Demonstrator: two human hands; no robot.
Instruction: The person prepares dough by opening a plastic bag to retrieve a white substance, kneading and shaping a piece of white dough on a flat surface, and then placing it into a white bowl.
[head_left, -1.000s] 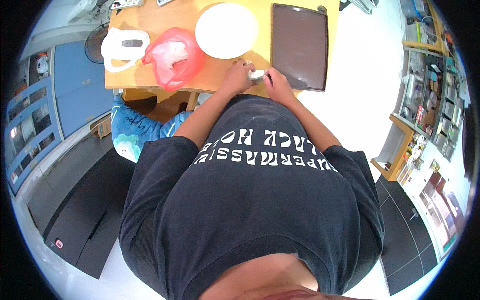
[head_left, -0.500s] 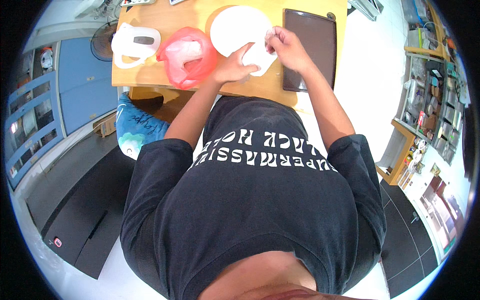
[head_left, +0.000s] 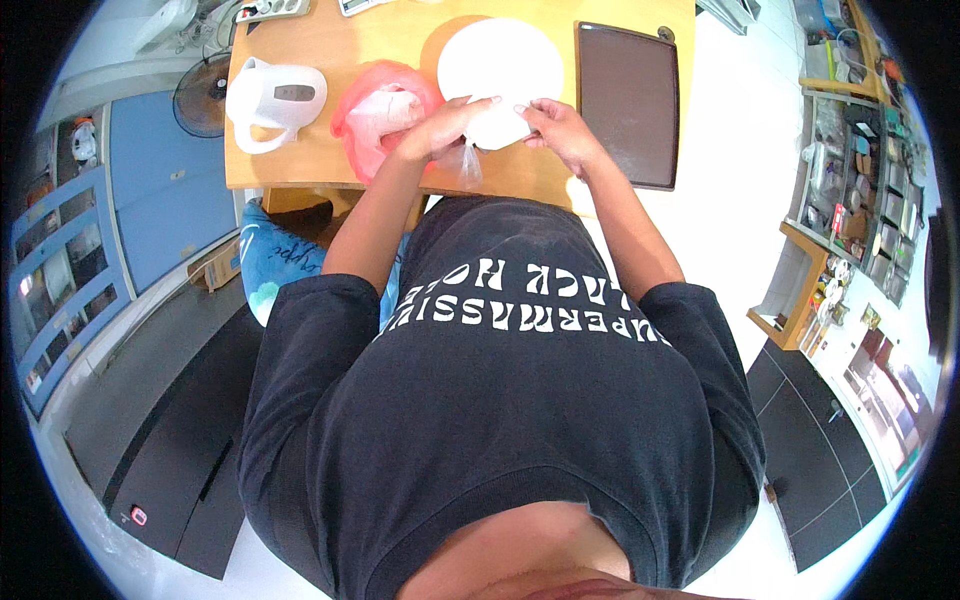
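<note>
Between my hands is a small white-filled plastic bag (head_left: pixel 497 128), with a clear, gathered tail of plastic (head_left: pixel 469 170) hanging toward the table's front edge. My left hand (head_left: pixel 447 127) grips its left side, thumb along the top. On the right, my right hand (head_left: pixel 556 130) pinches its edge between thumb and fingers. Just beyond the bag lies a round white plate (head_left: pixel 500 65), partly overlapped by it. A red plastic bag (head_left: pixel 365 115) with something pale inside sits beside my left hand, which covers part of it. What fills the white bag cannot be made out.
A white electric kettle (head_left: pixel 277 105) stands at the left of the wooden table (head_left: pixel 440 182). A dark brown tray (head_left: pixel 630 105) lies at the right. A power strip (head_left: pixel 272 10) is at the far left corner. Beside the table are a fan (head_left: pixel 203 95) and a blue cushion (head_left: pixel 290 245).
My right hand has come down and closer to the left hand at the bag. The bag has tipped, and its clear tail now hangs on the near side.
</note>
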